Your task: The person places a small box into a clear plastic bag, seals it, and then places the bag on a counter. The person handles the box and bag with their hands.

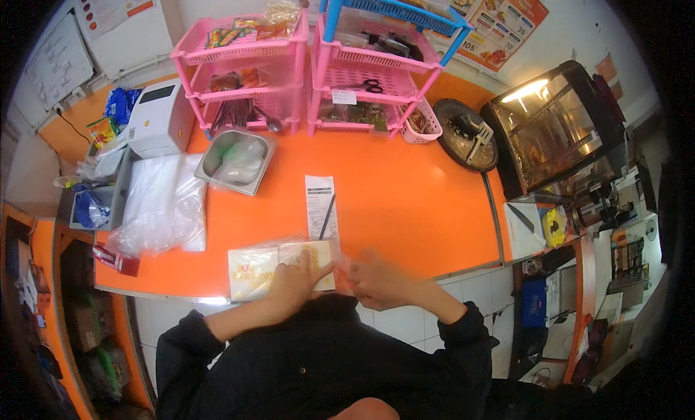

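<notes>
In front of my body, two white paper food boxes (252, 281) with yellow print lie side by side at the counter's front edge. A clear plastic bag (293, 239) covers them at least in part. My left hand (293, 273) rests on the right-hand box, thumb and index finger spread across its top. Right of the boxes, my right hand (377, 281) is blurred, its fingers curled on the bag's loose edge. A printed paper slip (320, 203) lies just beyond the boxes, with a dark pen (327, 216) across it.
Beyond the orange counter (402, 203) stand pink shelf racks (244, 50). A steel pan (263, 175) holding plastic bags, a stack of clear bags (157, 203) and a white label printer (160, 118) are on the left. A round dark pan (461, 148) and a lit display warmer (554, 132) stand right.
</notes>
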A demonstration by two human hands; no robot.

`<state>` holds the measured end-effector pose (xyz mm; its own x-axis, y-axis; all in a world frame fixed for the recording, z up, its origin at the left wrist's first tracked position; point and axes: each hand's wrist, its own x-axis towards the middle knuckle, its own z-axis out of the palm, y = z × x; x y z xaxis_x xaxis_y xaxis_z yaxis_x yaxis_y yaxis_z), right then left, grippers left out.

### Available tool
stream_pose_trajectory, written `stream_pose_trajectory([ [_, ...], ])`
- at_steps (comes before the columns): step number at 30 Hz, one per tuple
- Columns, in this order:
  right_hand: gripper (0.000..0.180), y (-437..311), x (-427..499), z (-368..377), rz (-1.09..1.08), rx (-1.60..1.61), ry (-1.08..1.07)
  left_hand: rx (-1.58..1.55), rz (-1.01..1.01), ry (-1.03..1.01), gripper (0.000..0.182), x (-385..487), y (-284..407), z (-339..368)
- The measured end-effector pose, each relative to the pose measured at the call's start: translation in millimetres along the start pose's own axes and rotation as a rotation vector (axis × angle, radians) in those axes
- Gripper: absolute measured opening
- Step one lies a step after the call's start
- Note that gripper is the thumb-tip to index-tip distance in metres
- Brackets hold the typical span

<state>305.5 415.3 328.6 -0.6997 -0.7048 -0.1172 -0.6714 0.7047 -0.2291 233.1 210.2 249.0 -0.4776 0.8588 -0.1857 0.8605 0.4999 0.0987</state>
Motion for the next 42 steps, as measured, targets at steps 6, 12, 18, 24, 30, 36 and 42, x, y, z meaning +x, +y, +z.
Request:
stream_pose_trajectory([
  [6,0.013,5.2,29.2,-16.3,-0.114,0.2,-0.316,-0.104,-0.066,0.005,0.071,0.1,-4.5,-6.1],
  [12,0.027,13.9,20.9,46.4,0.011,0.178,-0.187,-0.146,-0.092,-0.038,0.074,3.3,-12.4,-7.0],
  [18,0.035,12.7,17.3,32.8,-0.028,0.176,-0.027,-0.188,-0.103,-0.007,0.071,-1.3,-26.4,-11.5],
  [24,0.018,12.3,23.9,38.5,-0.055,0.158,-0.16,-0.142,-0.083,0.082,0.076,-4.2,-30.3,-11.8],
  [30,0.018,7.5,32.5,1.8,-0.118,0.411,-0.235,-0.166,-0.088,0.047,0.072,-6.3,-26.9,-5.0],
  [36,0.019,17.9,27.7,-24.7,-0.204,0.529,0.115,-0.202,0.06,-0.009,0.059,-24.9,-31.4,-0.1],
  [42,0.028,14.3,42.2,-28.9,-0.238,0.474,-0.11,-0.217,0.004,-0.128,0.061,-20.8,-13.8,-2.9],
])
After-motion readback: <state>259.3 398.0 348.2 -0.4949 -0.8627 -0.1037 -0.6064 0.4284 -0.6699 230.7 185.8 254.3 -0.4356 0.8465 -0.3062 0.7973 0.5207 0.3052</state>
